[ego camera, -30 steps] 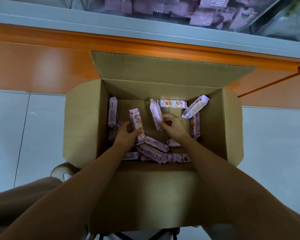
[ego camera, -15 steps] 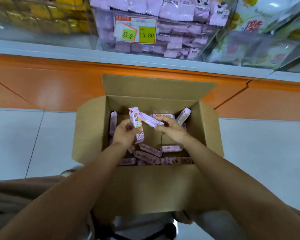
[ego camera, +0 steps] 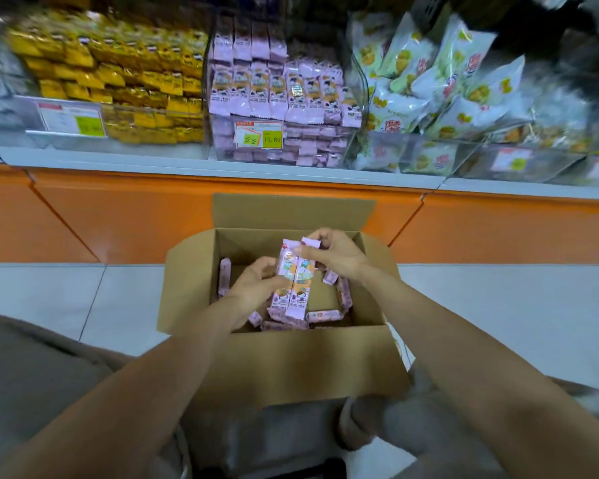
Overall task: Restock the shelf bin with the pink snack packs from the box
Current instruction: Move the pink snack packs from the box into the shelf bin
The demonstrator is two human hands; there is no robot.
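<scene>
Two pink snack packs [ego camera: 295, 283] stand side by side above the open cardboard box [ego camera: 284, 361]. My left hand [ego camera: 253, 288] grips their lower left side. My right hand [ego camera: 332, 252] pinches their top ends. Several more pink packs [ego camera: 322, 315] lie on the box floor. The clear shelf bin [ego camera: 277, 102] holding upright pink packs sits on the shelf straight ahead, above the box, with a price tag on its front.
A bin of yellow packs [ego camera: 118, 88] stands left of the pink bin, and white-green bags [ego camera: 440, 88] fill the bin to its right. An orange shelf base [ego camera: 118, 216] runs behind the box. White floor tiles [ego camera: 49, 299] lie on both sides.
Both hands lifted a pack each from the box and brought them together upright. My view tilted up, bringing the shelf bins into sight.
</scene>
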